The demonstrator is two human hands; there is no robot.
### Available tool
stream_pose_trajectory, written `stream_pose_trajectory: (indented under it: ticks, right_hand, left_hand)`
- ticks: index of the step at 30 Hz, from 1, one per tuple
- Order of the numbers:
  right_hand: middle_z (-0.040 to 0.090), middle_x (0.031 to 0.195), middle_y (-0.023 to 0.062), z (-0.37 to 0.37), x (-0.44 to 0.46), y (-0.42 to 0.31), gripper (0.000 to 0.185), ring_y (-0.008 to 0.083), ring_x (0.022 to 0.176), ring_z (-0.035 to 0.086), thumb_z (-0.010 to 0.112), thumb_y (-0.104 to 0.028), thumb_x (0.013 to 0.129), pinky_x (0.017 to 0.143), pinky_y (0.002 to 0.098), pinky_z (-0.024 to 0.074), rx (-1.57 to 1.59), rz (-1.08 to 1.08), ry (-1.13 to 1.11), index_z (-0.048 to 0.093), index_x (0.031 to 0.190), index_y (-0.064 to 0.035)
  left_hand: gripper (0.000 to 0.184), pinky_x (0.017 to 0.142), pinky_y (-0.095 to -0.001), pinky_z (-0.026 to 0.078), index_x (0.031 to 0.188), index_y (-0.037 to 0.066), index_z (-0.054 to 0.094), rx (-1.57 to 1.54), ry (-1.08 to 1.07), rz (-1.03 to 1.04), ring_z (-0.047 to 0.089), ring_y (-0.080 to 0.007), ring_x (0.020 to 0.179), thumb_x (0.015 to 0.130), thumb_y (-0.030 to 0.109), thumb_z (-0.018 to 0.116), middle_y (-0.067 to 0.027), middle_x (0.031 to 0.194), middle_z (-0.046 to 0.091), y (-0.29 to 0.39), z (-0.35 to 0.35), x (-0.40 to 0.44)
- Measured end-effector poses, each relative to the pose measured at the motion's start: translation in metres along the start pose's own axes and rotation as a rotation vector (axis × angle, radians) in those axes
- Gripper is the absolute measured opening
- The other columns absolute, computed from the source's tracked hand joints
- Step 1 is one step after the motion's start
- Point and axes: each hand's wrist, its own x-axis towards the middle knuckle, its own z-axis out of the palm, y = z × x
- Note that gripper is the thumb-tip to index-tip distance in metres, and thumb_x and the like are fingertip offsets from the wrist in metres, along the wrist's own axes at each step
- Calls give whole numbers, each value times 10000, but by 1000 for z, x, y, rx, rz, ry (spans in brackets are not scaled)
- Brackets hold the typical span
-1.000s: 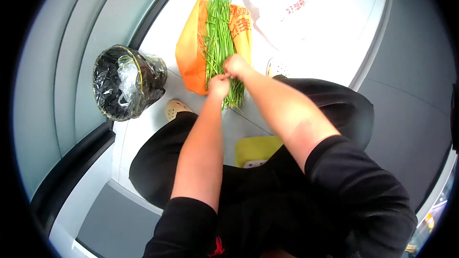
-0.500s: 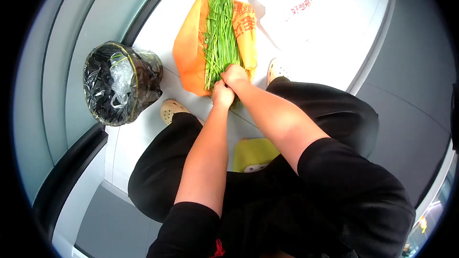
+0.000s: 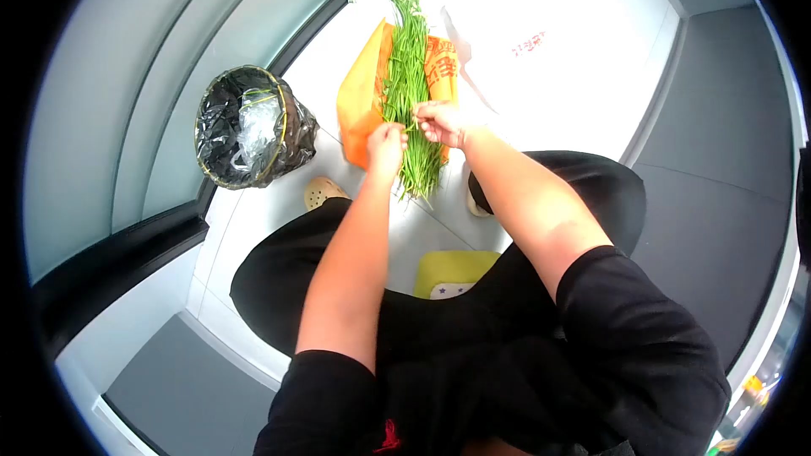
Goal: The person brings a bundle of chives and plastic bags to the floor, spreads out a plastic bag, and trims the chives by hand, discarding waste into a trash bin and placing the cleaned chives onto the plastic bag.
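A long bundle of green flowering chives (image 3: pixel 409 67), with small whitish heads at the far end, lies on an orange bag (image 3: pixel 366 89) with red print. The cut ends of the stems spread toward me past the bag's near edge. My left hand (image 3: pixel 387 149) is closed at the left side of the bundle, low on the stems. Across from it, my right hand (image 3: pixel 441 124) has its thumb and fingers pinched together over the stems' right side. A thin light strand seems to run between the hands; what the fingers hold is too small to make out.
A bin (image 3: pixel 296 131) lined with a black bag, clear plastic inside, stands at the left by the glass panel. A whitish sheet (image 3: pixel 549 76) with red print lies at the right. Below are beige clogs (image 3: pixel 321 192) and a yellow-green stool (image 3: pixel 439 267).
My hands were together around the bundle near its cut ends; now they are apart, one at each side. The stems' near ends have fanned out into view. The camera view has shifted.
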Motion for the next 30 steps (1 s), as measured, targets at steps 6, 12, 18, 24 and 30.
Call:
stream_pose_trajectory:
  ticks: [6, 12, 18, 24, 30]
  right_hand:
    - [580, 697, -4, 70, -88, -82, 88, 58, 535, 540, 531, -134, 833, 457, 183, 451, -151, -217, -109, 566, 807, -57]
    - [580, 737, 14, 113, -141, -113, 76, 78, 563, 545, 562, -124, 827, 525, 195, 461, -260, -338, -235, 515, 788, -79]
    - [577, 728, 26, 129, -149, -121, 105, 85, 567, 550, 583, -139, 813, 542, 206, 471, -275, -442, -189, 508, 786, -71]
    - [576, 709, 31, 139, -150, -127, 85, 85, 567, 549, 580, -118, 799, 543, 208, 466, -321, -510, -152, 522, 787, -57]
    - [589, 717, 52, 135, -151, -137, 97, 92, 561, 550, 588, -113, 781, 521, 204, 456, -267, -576, -82, 527, 777, -38]
  left_hand:
    - [304, 618, -251, 457, 1026, -4, 571, 384, -195, 249, 564, -121, 715, 860, 226, 459, -66, 851, 612, 135, -31, -50]
    - [269, 659, -243, 435, 982, -22, 594, 613, -305, 487, 521, -94, 722, 828, 193, 549, -39, 831, 604, 211, -48, -111]
    - [208, 625, -225, 407, 867, 0, 607, 604, -421, 381, 461, -68, 660, 840, 201, 562, 6, 713, 558, 220, -60, -116]
    - [234, 563, -218, 394, 801, -15, 609, 596, -397, 466, 438, -54, 602, 843, 210, 564, 13, 640, 527, 227, -60, -106]
    - [277, 570, -210, 358, 730, 17, 579, 422, -488, 424, 425, -64, 609, 870, 242, 498, 31, 613, 470, 236, -56, -103]
